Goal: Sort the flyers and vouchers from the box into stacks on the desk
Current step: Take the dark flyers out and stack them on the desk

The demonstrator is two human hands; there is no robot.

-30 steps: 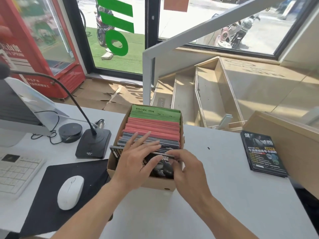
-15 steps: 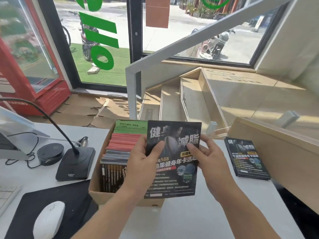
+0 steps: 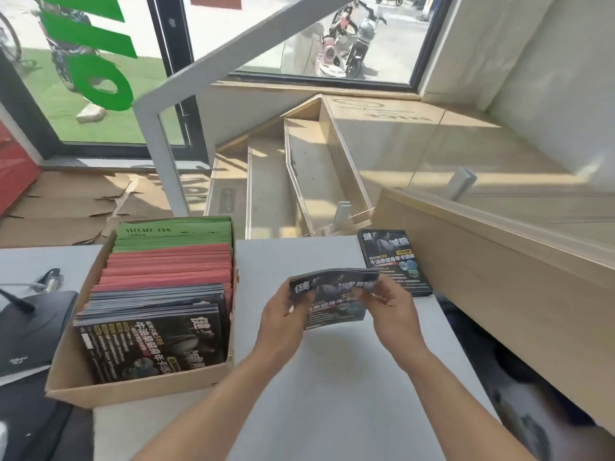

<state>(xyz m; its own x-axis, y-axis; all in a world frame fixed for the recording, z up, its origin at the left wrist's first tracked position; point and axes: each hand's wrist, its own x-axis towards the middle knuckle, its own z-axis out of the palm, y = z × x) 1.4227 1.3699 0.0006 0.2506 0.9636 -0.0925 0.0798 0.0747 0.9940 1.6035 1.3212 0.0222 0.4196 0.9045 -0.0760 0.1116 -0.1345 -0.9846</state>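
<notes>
Cardboard box [image 3: 139, 387] at lower left remained nearly full of dark, red and green sheets, one dark stack [image 3: 394, 261] lay on the table at right, while both hands' grip, left [image 3: 283, 314] and right [image 3: 392, 311], pinched a dark flyer bundle [image 3: 334, 299] mid-frame.

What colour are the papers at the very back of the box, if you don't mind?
Green papers, behind the red ones; the head view shows them.
</notes>
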